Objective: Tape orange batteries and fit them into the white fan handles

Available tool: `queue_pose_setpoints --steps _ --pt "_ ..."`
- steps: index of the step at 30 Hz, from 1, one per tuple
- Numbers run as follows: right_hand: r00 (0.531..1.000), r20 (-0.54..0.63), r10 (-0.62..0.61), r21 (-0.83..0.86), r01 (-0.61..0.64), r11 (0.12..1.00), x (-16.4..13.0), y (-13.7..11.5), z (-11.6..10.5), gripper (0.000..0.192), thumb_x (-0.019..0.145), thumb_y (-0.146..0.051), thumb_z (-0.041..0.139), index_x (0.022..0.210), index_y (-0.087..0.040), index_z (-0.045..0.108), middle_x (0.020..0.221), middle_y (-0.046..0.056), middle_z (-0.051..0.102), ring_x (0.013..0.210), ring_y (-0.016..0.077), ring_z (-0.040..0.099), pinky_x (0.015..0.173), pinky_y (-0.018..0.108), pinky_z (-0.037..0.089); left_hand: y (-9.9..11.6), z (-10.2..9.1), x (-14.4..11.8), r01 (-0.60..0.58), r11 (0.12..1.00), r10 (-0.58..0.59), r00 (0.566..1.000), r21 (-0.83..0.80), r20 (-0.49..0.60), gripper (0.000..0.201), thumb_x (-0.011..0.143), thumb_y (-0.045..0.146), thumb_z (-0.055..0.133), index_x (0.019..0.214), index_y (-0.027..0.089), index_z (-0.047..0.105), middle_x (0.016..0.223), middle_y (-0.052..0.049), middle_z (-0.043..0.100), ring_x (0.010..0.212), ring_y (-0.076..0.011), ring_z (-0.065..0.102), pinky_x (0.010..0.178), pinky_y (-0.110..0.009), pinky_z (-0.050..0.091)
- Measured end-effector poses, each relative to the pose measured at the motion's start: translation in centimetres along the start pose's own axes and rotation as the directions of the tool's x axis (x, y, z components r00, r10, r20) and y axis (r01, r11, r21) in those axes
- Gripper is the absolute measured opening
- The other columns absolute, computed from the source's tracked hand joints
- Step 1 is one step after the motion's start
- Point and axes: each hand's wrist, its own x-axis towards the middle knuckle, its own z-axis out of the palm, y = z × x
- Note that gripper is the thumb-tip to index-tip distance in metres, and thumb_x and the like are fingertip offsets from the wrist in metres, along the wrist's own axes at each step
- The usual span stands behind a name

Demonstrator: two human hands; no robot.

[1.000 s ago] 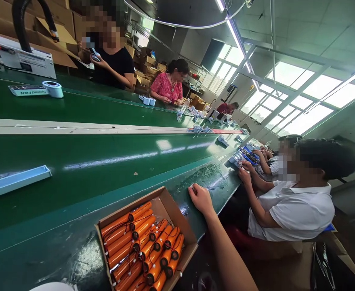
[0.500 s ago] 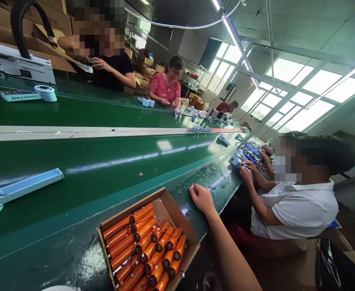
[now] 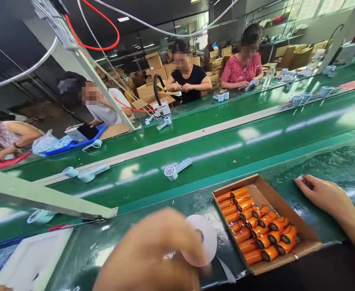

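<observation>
One cardboard box point(image 3: 298, 226) (orange cells point(image 3: 256, 230)) | left grip point(image 3: 153, 254) clasps white roll point(image 3: 203, 238) | right grip point(image 3: 322, 196) flat, empty

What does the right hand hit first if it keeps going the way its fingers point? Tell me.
The right hand points left along the bench edge; the cardboard box of orange cylinders lies first in that line, probably its near wall, though depth is unclear.
</observation>
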Motion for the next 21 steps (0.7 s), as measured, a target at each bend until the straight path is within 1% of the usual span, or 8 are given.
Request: queue_pose_setpoints --steps 2,4,6,8,11,15,18,21 --pt "1.000 -0.002 -0.008 -0.004 0.008 1.000 -0.1 -0.3 -0.6 0.026 0.096 -0.049 0.068 0.087 -0.025 0.067 0.081 0.009 0.070 0.064 0.0227 0.066 0.058 0.030 0.035 1.3 0.6 1.3 -0.091 0.996 0.088 0.964 -0.001 0.252 0.039 0.084 0.053 0.075 0.116 0.032 0.074 0.129 -0.008 0.066 0.131 -0.0340 0.057 0.107 -0.061 0.052" --pt "1.000 -0.016 -0.001 -0.012 0.001 1.000 -0.2 -0.7 -1.2 0.023 0.096 -0.046 0.070 0.087 -0.025 0.068 0.082 0.009 0.071 0.064 0.0223 0.065 0.057 0.030 0.035 1.8 1.8 0.5 -0.151 0.989 0.128 0.832 -0.002 0.539 0.050 0.075 0.046 0.085 0.121 0.033 0.072 0.132 -0.006 0.067 0.140 -0.0340 0.050 0.114 -0.059 0.047" --pt "1.000 0.007 0.015 -0.006 -0.015 1.000 -0.3 -0.9 -1.5 0.021 0.097 -0.045 0.068 0.089 -0.026 0.069 0.085 0.007 0.072 0.067 0.0225 0.065 0.059 0.030 0.036 1.3 2.9 -2.5 -0.142 0.988 0.067 0.718 0.052 0.693 0.062 0.069 0.039 0.090 0.127 0.033 0.068 0.140 -0.005 0.063 0.147 -0.0351 0.042 0.117 -0.059 0.045" --pt "0.999 0.041 0.035 0.014 -0.036 0.999 -0.3 -1.1 -1.7 0.021 0.099 -0.047 0.066 0.089 -0.028 0.068 0.087 0.006 0.072 0.069 0.0229 0.064 0.062 0.031 0.036 0.7 3.6 -6.5 -0.103 0.982 -0.034 0.729 0.158 0.684 0.067 0.074 0.033 0.087 0.136 0.032 0.061 0.149 -0.004 0.057 0.150 -0.0362 0.037 0.118 -0.061 0.045" --pt "0.996 -0.021 0.082 0.166 -0.077 0.983 -1.1 -2.5 -2.6 0.022 0.099 -0.047 0.065 0.090 -0.026 0.069 0.084 0.006 0.071 0.071 0.0215 0.063 0.065 0.032 0.038 0.4 4.2 -11.0 -0.119 0.956 -0.070 0.793 0.266 0.605 0.041 0.092 0.021 0.065 0.132 0.030 0.062 0.152 -0.002 0.054 0.150 -0.0333 0.036 0.120 -0.061 0.043" --pt "0.978 -0.184 0.101 0.514 0.008 0.858 -4.7 -7.6 -4.4 0.049 0.097 -0.069 0.056 0.095 -0.022 0.071 0.078 0.006 0.068 0.067 0.0183 0.062 0.065 0.030 0.045 1.6 5.2 -11.7 -0.157 0.938 -0.051 0.817 0.307 0.575 0.046 0.092 0.024 0.066 0.137 0.028 0.058 0.155 -0.003 0.050 0.152 -0.0375 0.031 0.119 -0.064 0.042" --pt "0.974 -0.160 -0.159 0.610 0.224 0.760 -8.4 -12.0 -5.4 0.054 0.100 -0.072 0.050 0.091 -0.023 0.072 0.075 0.006 0.067 0.064 0.0182 0.062 0.060 0.027 0.049 2.6 5.2 -10.3 -0.159 0.940 -0.057 0.801 0.303 0.597 0.053 0.087 0.023 0.072 0.138 0.027 0.056 0.152 -0.005 0.052 0.149 -0.0384 0.035 0.121 -0.062 0.041" --pt "0.853 -0.104 -0.512 0.595 0.466 0.655 -11.7 -14.1 -5.0 0.035 0.100 -0.061 0.057 0.095 -0.031 0.075 0.090 0.005 0.072 0.076 0.0195 0.070 0.064 0.025 0.056 3.9 4.4 -9.3 -0.176 0.954 0.007 0.823 0.244 0.568 0.051 0.087 0.031 0.075 0.133 0.021 0.057 0.142 -0.011 0.060 0.145 -0.0380 0.041 0.119 -0.060 0.044"
